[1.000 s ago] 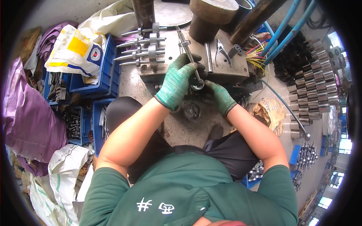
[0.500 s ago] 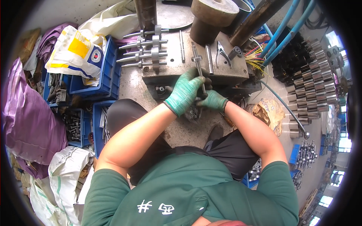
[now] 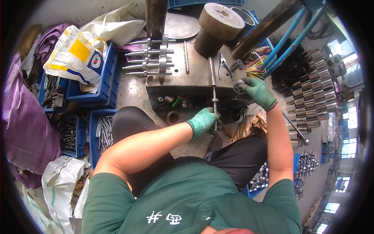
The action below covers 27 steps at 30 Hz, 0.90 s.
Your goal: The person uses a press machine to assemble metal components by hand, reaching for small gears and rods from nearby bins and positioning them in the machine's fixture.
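Observation:
My left hand point(image 3: 205, 120), in a green glove, is closed around the lower part of a slim metal shaft point(image 3: 214, 94). The shaft stands roughly upright before the bench's front edge and has a collar partway along it. Off to the right, my gloved right hand point(image 3: 260, 93) grips a round metal disc point(image 3: 239, 87) with holes in its face. On the steel bench block point(image 3: 198, 74) lie a metal rod point(image 3: 212, 71), pliers point(image 3: 224, 67) and a thinner rod point(image 3: 186, 57). Several shafts with discs point(image 3: 150, 62) lie side by side at the block's left.
A heavy round metal cylinder point(image 3: 220, 21) stands at the block's back. Blue crates point(image 3: 111, 84) and a purple sack point(image 3: 31, 121) crowd the left. A ball-ended lever point(image 3: 295, 130) slants near my right forearm. Stacked metal tubes point(image 3: 311, 91) fill the right side.
Both hands were close together at the shaft. My right hand has moved away to the right and now holds the disc, while my left hand has come lower with the shaft.

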Available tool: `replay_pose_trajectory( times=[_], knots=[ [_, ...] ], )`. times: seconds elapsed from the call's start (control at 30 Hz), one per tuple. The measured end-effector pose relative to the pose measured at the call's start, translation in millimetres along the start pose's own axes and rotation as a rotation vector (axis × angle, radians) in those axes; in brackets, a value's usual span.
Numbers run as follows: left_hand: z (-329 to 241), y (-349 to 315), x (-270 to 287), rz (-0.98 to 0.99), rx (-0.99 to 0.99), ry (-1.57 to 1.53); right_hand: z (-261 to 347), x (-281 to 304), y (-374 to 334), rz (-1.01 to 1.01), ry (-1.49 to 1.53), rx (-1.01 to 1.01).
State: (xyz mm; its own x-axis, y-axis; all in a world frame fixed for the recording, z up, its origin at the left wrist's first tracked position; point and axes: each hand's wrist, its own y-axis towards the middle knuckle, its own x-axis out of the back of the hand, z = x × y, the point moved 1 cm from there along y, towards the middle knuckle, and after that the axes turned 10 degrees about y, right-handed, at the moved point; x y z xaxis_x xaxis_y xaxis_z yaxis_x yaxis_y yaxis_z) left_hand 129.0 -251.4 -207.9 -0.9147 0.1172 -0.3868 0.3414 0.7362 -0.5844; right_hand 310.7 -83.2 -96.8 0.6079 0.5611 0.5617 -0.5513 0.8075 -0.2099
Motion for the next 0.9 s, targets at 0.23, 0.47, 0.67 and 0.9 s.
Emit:
replay_pose_trajectory(
  times=[0.23, 0.47, 0.67, 0.9],
  knots=[
    [-2, 23, 6, -0.026, -0.024, -0.061, 106, 35, 38, -0.408, 0.098, 0.507],
    [-16, 32, 12, -0.092, -0.160, -0.102, 149, 28, 88, -0.508, -0.358, 0.736],
    [-14, 40, 22, -0.083, -0.224, -0.085, 152, 27, 78, -0.408, -0.439, 0.736],
    [-20, 46, 31, -0.130, -0.271, -0.025, 169, 27, 111, -0.390, -0.590, 0.729]
  ],
)
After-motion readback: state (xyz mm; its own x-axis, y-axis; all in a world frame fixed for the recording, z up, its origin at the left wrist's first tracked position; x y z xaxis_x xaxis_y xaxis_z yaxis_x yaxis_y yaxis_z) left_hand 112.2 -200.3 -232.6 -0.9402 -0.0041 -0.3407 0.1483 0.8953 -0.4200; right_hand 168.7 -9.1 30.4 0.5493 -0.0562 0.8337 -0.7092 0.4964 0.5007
